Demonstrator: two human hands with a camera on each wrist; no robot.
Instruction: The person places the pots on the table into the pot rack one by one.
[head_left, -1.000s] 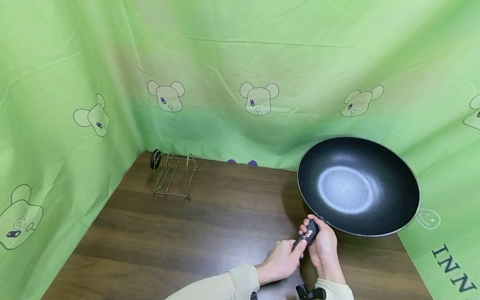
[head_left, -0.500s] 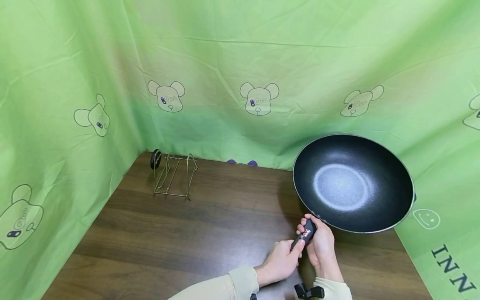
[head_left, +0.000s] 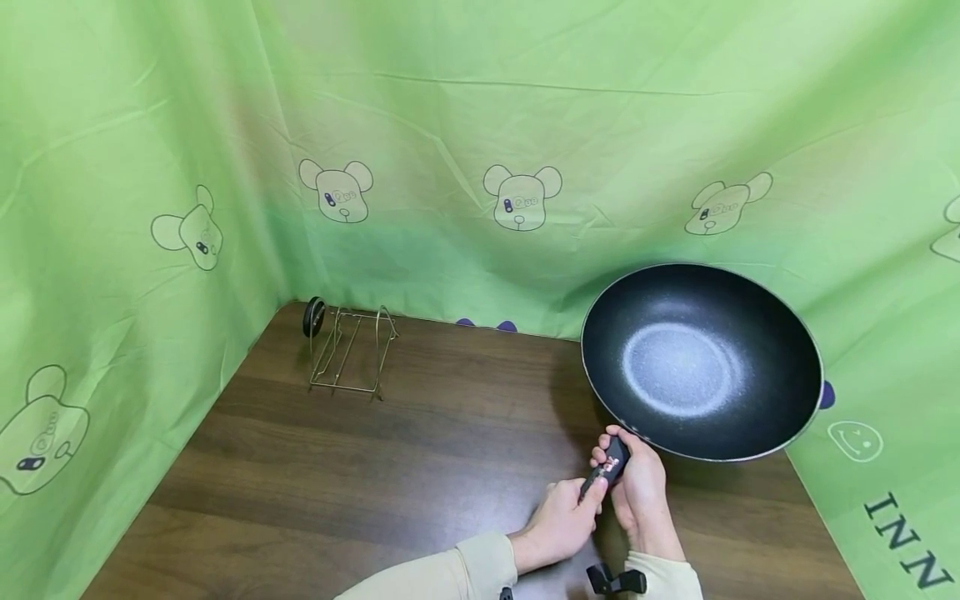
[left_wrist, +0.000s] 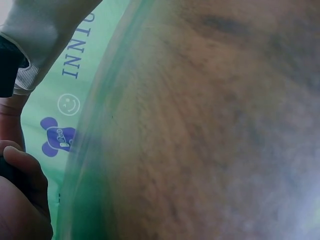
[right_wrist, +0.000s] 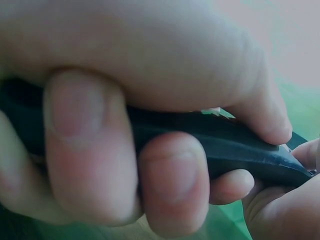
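A large black wok (head_left: 682,367), its base worn pale inside, is tilted toward me at the right of the head view and seems to be off the table. My right hand (head_left: 647,483) grips its black handle (head_left: 617,454) close to the rim. At the handle's end my left hand (head_left: 561,518) holds on, thumb along the top. In the right wrist view the curled fingers (right_wrist: 90,150) wrap round the handle, with part of the other hand at the right edge. The left wrist view shows little of the left hand (left_wrist: 25,195) and mostly blurred tabletop.
A gold wire rack (head_left: 348,354) with a round black piece (head_left: 314,317) on its corner stands at the back left of the brown wooden table (head_left: 420,450). Green printed cloth (head_left: 427,167) encloses the back and sides. The wok comes close to the cloth.
The wok has shifted slightly left and upward in the head view, and both hands have moved a little left with it. The rack stays where it was.
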